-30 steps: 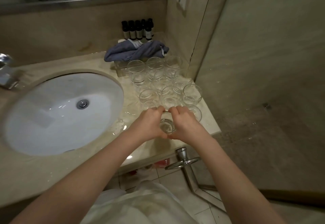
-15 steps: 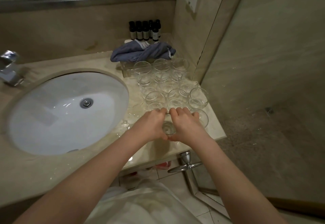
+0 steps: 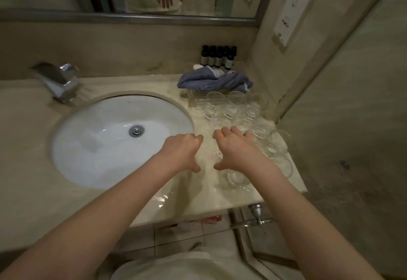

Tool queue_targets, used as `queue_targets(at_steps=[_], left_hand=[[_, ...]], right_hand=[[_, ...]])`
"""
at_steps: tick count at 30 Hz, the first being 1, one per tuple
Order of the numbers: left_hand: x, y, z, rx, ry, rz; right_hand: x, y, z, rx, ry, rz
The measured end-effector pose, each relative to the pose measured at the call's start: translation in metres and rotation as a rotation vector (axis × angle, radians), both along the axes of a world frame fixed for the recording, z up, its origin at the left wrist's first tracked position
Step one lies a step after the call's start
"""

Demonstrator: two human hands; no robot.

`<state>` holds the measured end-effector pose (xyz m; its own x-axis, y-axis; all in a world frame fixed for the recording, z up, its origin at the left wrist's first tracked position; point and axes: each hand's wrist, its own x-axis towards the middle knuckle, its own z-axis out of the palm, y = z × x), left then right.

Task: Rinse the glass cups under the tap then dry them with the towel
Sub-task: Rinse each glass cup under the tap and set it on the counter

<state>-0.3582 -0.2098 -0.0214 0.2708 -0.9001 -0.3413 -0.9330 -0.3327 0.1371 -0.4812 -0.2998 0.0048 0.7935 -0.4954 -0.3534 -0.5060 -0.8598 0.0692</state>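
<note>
Our left hand (image 3: 180, 151) and right hand (image 3: 234, 150) hover empty over the counter (image 3: 198, 200), fingers loosely curled and holding nothing, with the cups (image 3: 236, 110) clustered at 1 o'clock, the towel (image 3: 211, 80) beyond them, and the tap (image 3: 56, 81) at 10 o'clock.

Two hands are seen: left hand (image 3: 180, 150), right hand (image 3: 236, 150). Beyond the right hand, roughly ten glass cups (image 3: 236, 105) are counted, exact number unclear; one towel (image 3: 214, 80); five dark bottles (image 3: 218, 56).
</note>
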Motion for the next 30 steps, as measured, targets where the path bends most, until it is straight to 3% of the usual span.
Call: queue_targets(at_steps=[10,18,30], left_hand=[[0.202,0.157,0.028,0.009,-0.013,0.395],[0.345,0.275,0.032,0.014,-0.039,0.561],[0.439,0.34,0.016,-0.062,0.055,0.735]], right_hand=[[0.217,0.11,0.007,0.074,-0.036,0.288],[0.385,0.219,0.002,0.159,-0.066,0.417],[0.499,0.289,-0.009,0.13,-0.077,0.566]])
